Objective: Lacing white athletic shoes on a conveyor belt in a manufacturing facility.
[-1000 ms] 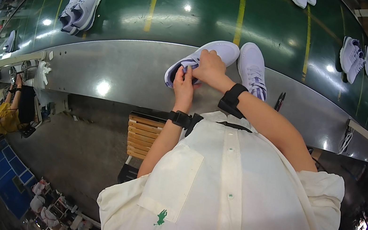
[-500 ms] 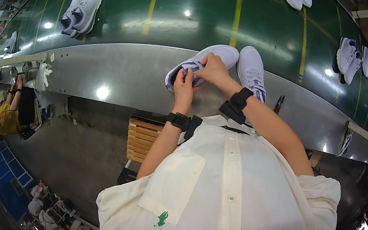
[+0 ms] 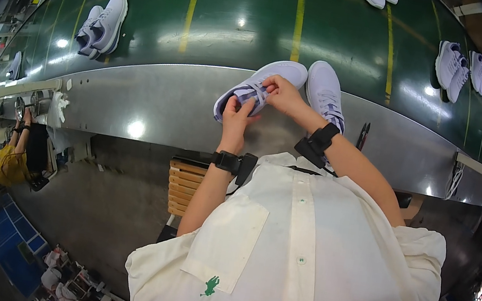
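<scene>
A pale lavender sneaker (image 3: pixel 284 72) lies tilted on the steel ledge, its toe reaching over the edge of the green belt. At its opening, my left hand (image 3: pixel 235 123) is closed, with thumb and fingers pinching the shoe tongue (image 3: pixel 248 97). My right hand (image 3: pixel 285 97) pinches the lacing at the side of the same shoe, near the laces (image 3: pixel 260 91); its fingertips partly hide what they grip. Just to the right stands a matching sneaker (image 3: pixel 324 83), laced, touched by neither hand.
Beyond the steel ledge (image 3: pixel 167 102) runs a green belt (image 3: pixel 242 20) with yellow lines. Pairs of sneakers (image 3: pixel 108 25) stand on it at left, and more sneakers (image 3: pixel 452 70) at right. Dark pens (image 3: pixel 363 136) lie on the ledge. A person in yellow (image 3: pixel 11 163) is at far left.
My fingertips have drawn slightly apart, the left hand shifting down and left, the right a little toward me. The belt's yellow lines and shoes have shifted left.
</scene>
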